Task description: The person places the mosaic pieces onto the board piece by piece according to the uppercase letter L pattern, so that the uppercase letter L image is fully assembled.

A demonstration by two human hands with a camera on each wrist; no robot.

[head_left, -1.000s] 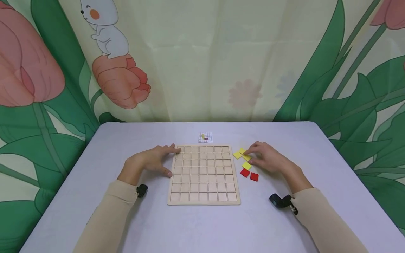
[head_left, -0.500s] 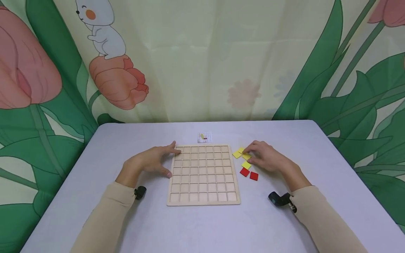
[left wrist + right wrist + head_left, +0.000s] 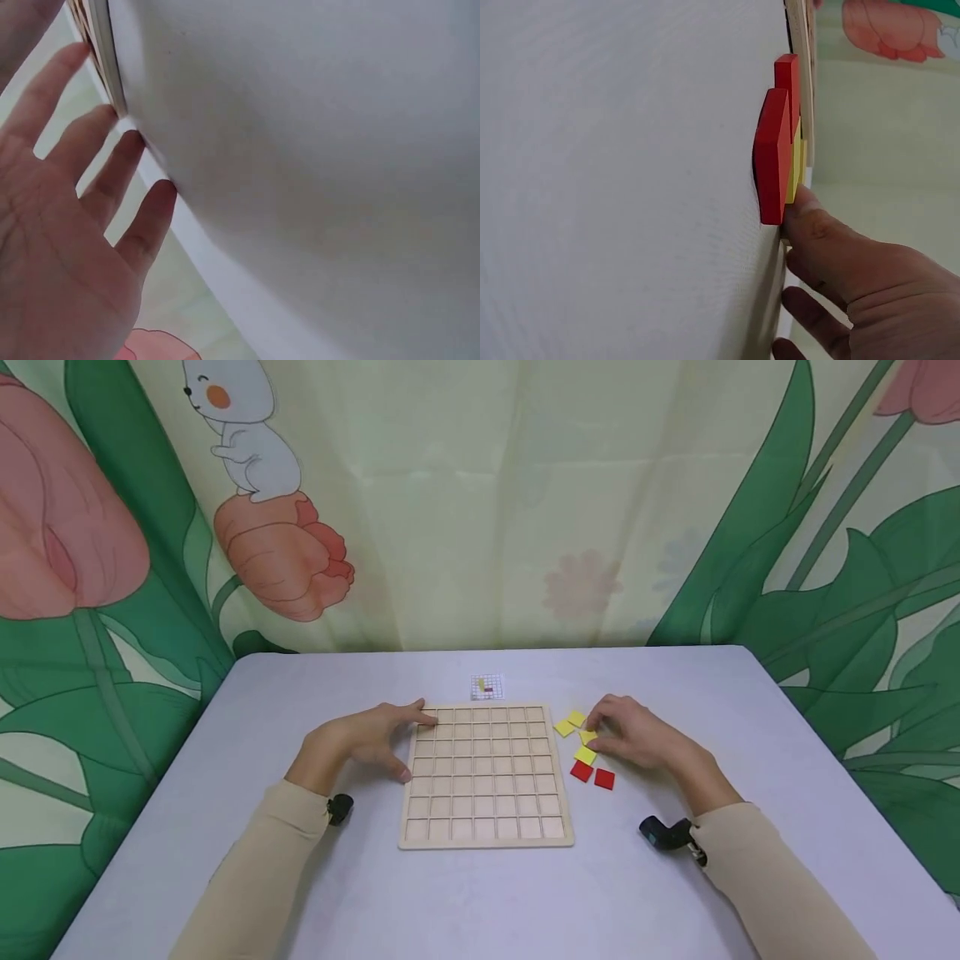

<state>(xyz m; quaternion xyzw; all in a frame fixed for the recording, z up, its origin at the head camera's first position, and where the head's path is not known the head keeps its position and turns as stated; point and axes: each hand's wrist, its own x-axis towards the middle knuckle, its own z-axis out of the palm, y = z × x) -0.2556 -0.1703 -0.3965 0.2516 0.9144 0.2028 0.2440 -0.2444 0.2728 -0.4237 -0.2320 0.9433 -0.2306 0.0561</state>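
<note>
A square wooden grid board (image 3: 483, 774) lies flat in the middle of the table in the head view. My left hand (image 3: 367, 739) rests at its left side, thumb at the edge and index finger over the upper left corner; in the left wrist view the other fingers (image 3: 112, 169) are spread. Right of the board, my right hand (image 3: 636, 732) pinches at a yellow tile (image 3: 587, 737) with thumb and index finger. Close round it lie more yellow tiles (image 3: 585, 756) and two red tiles (image 3: 604, 779). In the right wrist view a red tile (image 3: 772, 161) partly hides the yellow ones.
Behind the board lies a small card (image 3: 487, 687) printed with a grid and yellow and red marks. A flowered curtain (image 3: 480, 527) hangs at the far edge of the white table (image 3: 480, 902).
My right index finger has slid slightly right over the yellow tile, showing more of the tiles behind it. My left hand stays at the board, its index finger a little further in.
</note>
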